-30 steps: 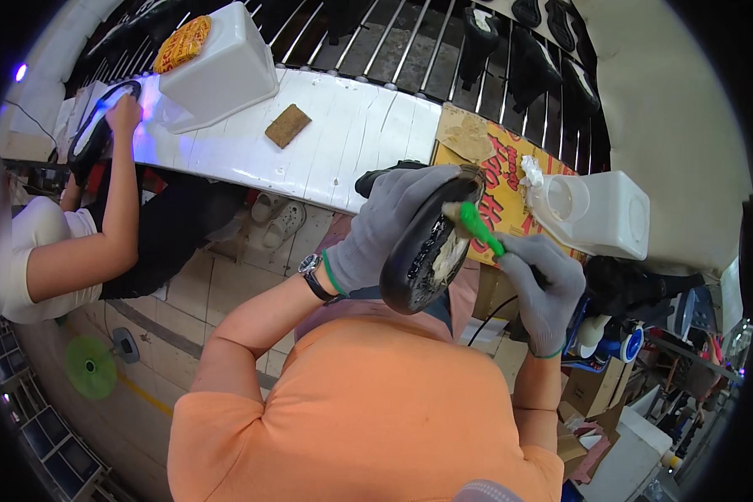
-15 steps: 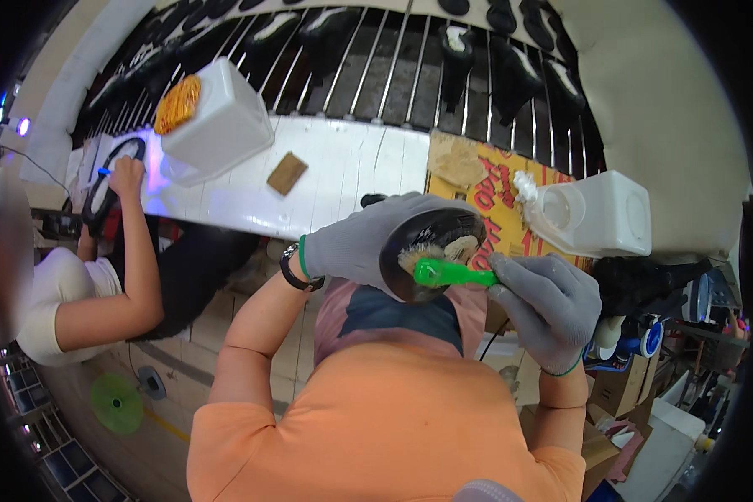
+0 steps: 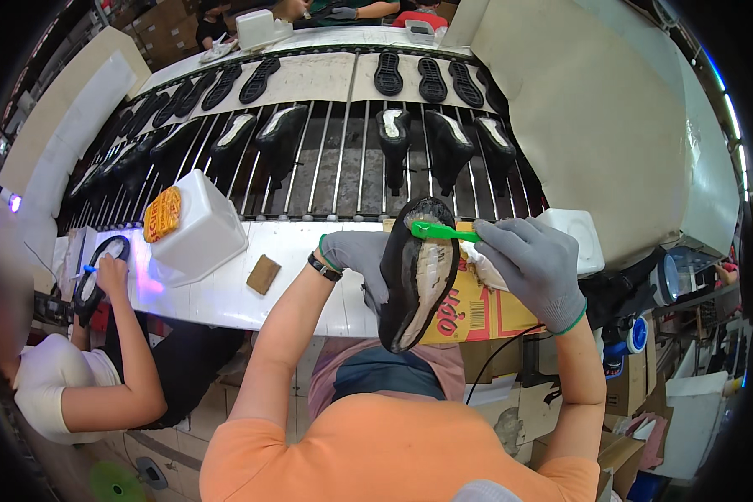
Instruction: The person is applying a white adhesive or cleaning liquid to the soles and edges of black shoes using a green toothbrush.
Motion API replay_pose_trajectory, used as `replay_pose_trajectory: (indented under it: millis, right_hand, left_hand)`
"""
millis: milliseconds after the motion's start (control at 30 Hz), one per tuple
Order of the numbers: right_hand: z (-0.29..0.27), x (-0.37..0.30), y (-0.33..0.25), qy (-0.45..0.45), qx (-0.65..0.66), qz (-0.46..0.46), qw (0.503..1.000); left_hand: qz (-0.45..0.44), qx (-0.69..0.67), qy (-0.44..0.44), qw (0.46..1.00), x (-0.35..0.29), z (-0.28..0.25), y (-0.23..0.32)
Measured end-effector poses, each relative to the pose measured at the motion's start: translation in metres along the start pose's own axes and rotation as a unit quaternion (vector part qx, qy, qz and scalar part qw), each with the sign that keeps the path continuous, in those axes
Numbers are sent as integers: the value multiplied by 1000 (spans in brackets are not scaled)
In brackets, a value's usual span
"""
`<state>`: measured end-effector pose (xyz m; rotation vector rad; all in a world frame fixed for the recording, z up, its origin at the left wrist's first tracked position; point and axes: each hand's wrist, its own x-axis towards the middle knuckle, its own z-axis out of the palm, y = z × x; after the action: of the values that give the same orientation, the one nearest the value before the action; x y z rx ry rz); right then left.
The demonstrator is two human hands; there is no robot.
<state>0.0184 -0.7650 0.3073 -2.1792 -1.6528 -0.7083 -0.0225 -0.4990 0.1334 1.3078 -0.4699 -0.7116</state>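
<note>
A black shoe upper [image 3: 434, 280], its pale underside turned up toward me, is gripped along its left side by my grey-gloved left hand [image 3: 358, 255]. The fingers of that hand are partly hidden behind the shoe. My right hand [image 3: 537, 266], also in a grey glove, is closed on a brush with a green handle [image 3: 445, 233]. The brush head lies over the far end of the shoe's underside and seems to touch it; its bristles are hard to make out. Beneath the shoe, a yellow and red cardboard sheet [image 3: 498, 314] covers part of the white table [image 3: 309, 247].
A white plastic container [image 3: 201, 230] with an orange packet stands left, beside a brown block [image 3: 263, 274]. Another white container [image 3: 573, 238] is behind my right hand. Beyond, a roller conveyor [image 3: 333, 180] carries black uppers and soles [image 3: 260, 80]. A co-worker's hand [image 3: 111, 274] works at far left.
The view has tilted up, showing more of the conveyor. The shoe has turned from nearly end-on to showing its whole underside. The brush stays in my right hand, now at the far end.
</note>
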Motion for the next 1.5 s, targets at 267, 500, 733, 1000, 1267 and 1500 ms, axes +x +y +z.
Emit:
replay_pose_trajectory:
  millis: [267, 500, 733, 1000, 1267, 1500]
  right_hand:
    - [-10, -1, 4, 39, 88, 122, 988]
    - [-10, -4, -2, -164, 91, 0, 982]
    - [-2, -60, 31, -70, 378, 388, 838]
    - [54, -163, 38, -46, -11, 490, 871]
    - [86, -171, 37, -172, -167, 431, 870]
    - [99, -152, 29, -246, -194, 377, 872]
  left_hand:
    - [41, -16, -38, 998, 8, -8, -4]
    - [76, -6, 15, 997, -2, -4, 4]
    - [77, 8, 264, 961, -24, 10, -31]
    - [224, -480, 314, 788, -14, 83, -108]
    - [163, -495, 325, 789, -8, 126, -117]
    - [136, -490, 329, 795, -2, 131, -114]
